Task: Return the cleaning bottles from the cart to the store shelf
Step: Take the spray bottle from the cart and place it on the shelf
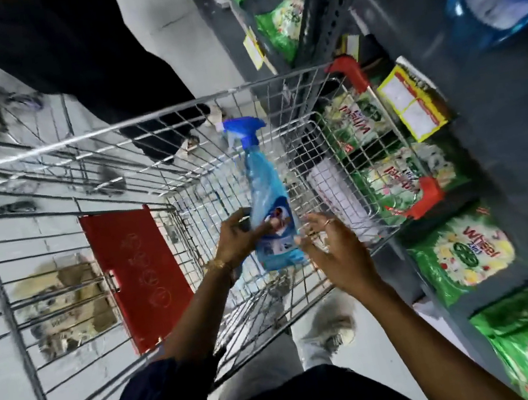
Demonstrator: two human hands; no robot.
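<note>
Fingers of the left hand (237,238) are wrapping around a blue spray bottle (268,202) and holding it over the wire cart (148,121). Its blue trigger top is pointing toward 12 o'clock. At 3 o'clock from the bottle, the right hand (335,250) is sitting just beside it with fingers spread wide, holding nothing. Green bags (463,255) are lying on the store shelf (507,163) at 3 o'clock from the cart. At 9 o'clock, a red flap (136,273) is hanging in the cart.
</note>
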